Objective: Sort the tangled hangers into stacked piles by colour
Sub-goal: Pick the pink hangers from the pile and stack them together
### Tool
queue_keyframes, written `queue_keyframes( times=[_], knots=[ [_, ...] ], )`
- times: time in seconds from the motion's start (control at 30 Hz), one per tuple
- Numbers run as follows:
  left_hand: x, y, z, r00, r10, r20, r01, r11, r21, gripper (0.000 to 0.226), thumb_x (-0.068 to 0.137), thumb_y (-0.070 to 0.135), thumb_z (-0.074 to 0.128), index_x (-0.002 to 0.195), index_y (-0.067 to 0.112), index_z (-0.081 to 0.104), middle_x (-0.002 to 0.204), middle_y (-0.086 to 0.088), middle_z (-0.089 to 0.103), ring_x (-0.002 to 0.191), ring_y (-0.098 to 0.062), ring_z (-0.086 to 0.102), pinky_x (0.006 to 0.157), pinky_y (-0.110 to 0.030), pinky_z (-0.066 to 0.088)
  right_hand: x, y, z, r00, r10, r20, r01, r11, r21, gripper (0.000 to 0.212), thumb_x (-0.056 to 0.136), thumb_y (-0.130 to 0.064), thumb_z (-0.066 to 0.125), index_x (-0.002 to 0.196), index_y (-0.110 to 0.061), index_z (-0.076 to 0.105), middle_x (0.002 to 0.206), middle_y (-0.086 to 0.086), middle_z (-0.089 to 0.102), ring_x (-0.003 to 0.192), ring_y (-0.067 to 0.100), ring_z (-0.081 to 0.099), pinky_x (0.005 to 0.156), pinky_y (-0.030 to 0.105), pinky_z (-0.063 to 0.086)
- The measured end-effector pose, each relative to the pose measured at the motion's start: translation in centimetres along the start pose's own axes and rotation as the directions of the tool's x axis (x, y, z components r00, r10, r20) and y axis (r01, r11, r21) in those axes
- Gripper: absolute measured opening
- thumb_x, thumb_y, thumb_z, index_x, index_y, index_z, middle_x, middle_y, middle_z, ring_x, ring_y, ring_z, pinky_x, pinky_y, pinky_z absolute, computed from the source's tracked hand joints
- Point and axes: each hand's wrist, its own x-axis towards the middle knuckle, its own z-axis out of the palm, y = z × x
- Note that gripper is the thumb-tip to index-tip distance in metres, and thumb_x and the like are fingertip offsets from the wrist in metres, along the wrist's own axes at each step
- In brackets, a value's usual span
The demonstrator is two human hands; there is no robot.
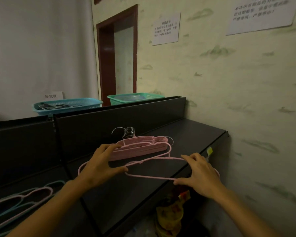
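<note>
- A person holds one pink hanger (154,168) level above a dark shelf (186,134), one hand at each end.
- The left hand (99,166) grips the hanger's left end: its fingers (109,147) are curled over the top and the thumb reaches along the lower bar.
- The right hand (202,175) grips the right end, with fingers curled over the upper arm and the thumb pressed to the lower bar.
- Just behind the held hanger, a neat stack of pink hangers (140,147) lies on the shelf, its metal hooks (128,132) bunched together at the back, near the shelf's dark rear panel.
- The left fingertips touch or nearly touch the stack's front edge; which one cannot be told.
- At lower left, on a lower dark surface, a loose tangle of pink and teal hangers (20,204) lies spread out.
- Above the rear panel sit a blue basket (67,105) and a green basket (135,98).
- Paper notices (166,29) are stuck on the patterned wall to the right.
- Yellow and red packets (171,214) show under the shelf.
</note>
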Motion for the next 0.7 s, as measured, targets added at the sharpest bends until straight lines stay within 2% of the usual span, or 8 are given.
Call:
queue_keyframes(
  times=[0.13, 0.27, 0.37, 0.47, 0.7],
  knots=[
    [4.1, -1.2, 1.7, 1.0, -0.028, 0.005, 0.029, 1.0, -0.007, 0.084, 0.067, 0.054, 0.075, 0.138, 0.031, 0.036, 0.132, 0.003, 0.038, 0.113, -0.006, 0.039, 0.093, -0.025, 0.04, 4.8, 2.2, 0.1, 1.0, -0.003, 0.004, 0.003, 1.0, -0.024, 0.101, 0.067, -0.069, 0.069, 0.15, -0.027, 0.028, 0.132, -0.004, 0.037, 0.124, 0.015, 0.039, 0.101, 0.032, 0.039],
    [8.2, -2.3, 2.8, 0.998, -0.058, 0.024, 0.059, 0.998, -0.015, 0.086, 0.066, 0.057, 0.074, 0.139, 0.032, 0.035, 0.134, 0.006, 0.037, 0.116, -0.006, 0.04, 0.098, -0.03, 0.042, 10.1, 3.7, -0.1, 0.999, 0.009, -0.042, -0.012, 0.998, -0.065, 0.097, 0.067, -0.071, 0.068, 0.146, -0.027, 0.033, 0.128, -0.001, 0.04, 0.12, 0.017, 0.043, 0.097, 0.031, 0.041],
    [10.6, -3.2, 3.5, 0.998, -0.058, 0.012, 0.058, 0.998, 0.021, 0.086, 0.067, 0.052, 0.076, 0.139, 0.029, 0.036, 0.135, 0.002, 0.039, 0.119, -0.01, 0.042, 0.101, -0.032, 0.042, 13.2, 5.1, 0.1, 0.986, 0.087, -0.143, -0.086, 0.996, 0.011, 0.09, 0.067, -0.066, 0.071, 0.141, -0.024, 0.043, 0.124, 0.003, 0.044, 0.116, 0.023, 0.047, 0.091, 0.034, 0.042],
    [11.7, -4.0, 4.0, 0.997, -0.072, 0.012, 0.072, 0.997, 0.018, 0.085, 0.068, 0.049, 0.077, 0.139, 0.027, 0.036, 0.136, 0.001, 0.039, 0.121, -0.011, 0.043, 0.102, -0.032, 0.041, 15.4, 6.3, 0.5, 0.967, 0.165, -0.195, -0.143, 0.982, 0.123, 0.088, 0.066, -0.063, 0.075, 0.138, -0.02, 0.048, 0.124, 0.007, 0.046, 0.117, 0.026, 0.048, 0.092, 0.039, 0.044],
    [12.7, -4.6, 5.0, 0.995, -0.08, 0.066, 0.077, 0.996, 0.039, 0.087, 0.068, 0.051, 0.076, 0.14, 0.03, 0.033, 0.135, 0.004, 0.04, 0.118, -0.007, 0.043, 0.1, -0.026, 0.04, 19.6, 6.3, 1.4, 0.959, 0.208, -0.194, -0.196, 0.977, 0.08, 0.088, 0.067, -0.066, 0.072, 0.139, -0.022, 0.044, 0.129, 0.011, 0.045, 0.12, 0.031, 0.046, 0.095, 0.043, 0.043]
  ],
)
